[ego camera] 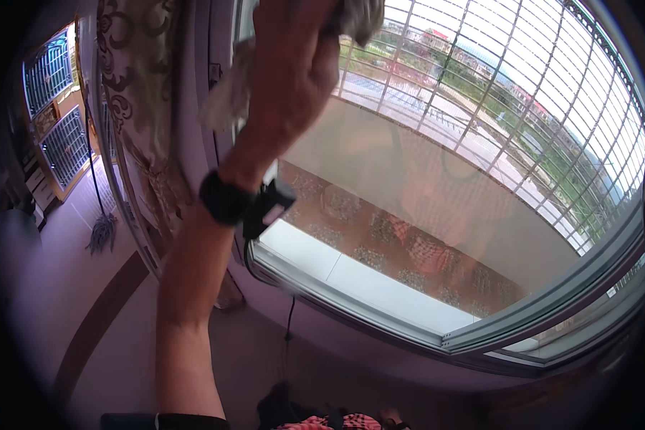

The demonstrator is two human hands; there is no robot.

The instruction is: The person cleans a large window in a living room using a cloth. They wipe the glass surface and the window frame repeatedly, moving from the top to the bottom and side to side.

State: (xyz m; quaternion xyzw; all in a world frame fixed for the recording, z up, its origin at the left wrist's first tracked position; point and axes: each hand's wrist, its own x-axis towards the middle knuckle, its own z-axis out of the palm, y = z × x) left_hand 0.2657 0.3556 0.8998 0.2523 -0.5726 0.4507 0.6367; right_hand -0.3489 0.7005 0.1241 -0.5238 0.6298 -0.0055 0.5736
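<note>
My left hand (295, 75) is raised at the top of the view, by the left side of a sliding window pane (355, 134). It grips a crumpled pale grey cloth (361, 19), which sticks out past the fingers on the right; a blurred fold hangs on the left. The fingertips are hidden, so whether the cloth touches the glass is unclear. A black strap (223, 199) with a small boxy device (271, 207) and a cable circles the wrist. At the bottom edge, a patch of skin beside a dark band may be my right hand (391, 415), mostly cut off.
A metal security grille (462, 80) stands outside the window. The aluminium frame (387, 322) runs along the white sill (322, 258). A patterned curtain (137, 70) hangs at left. Beyond it, a string mop (103, 231) leans, its head on the floor (86, 290).
</note>
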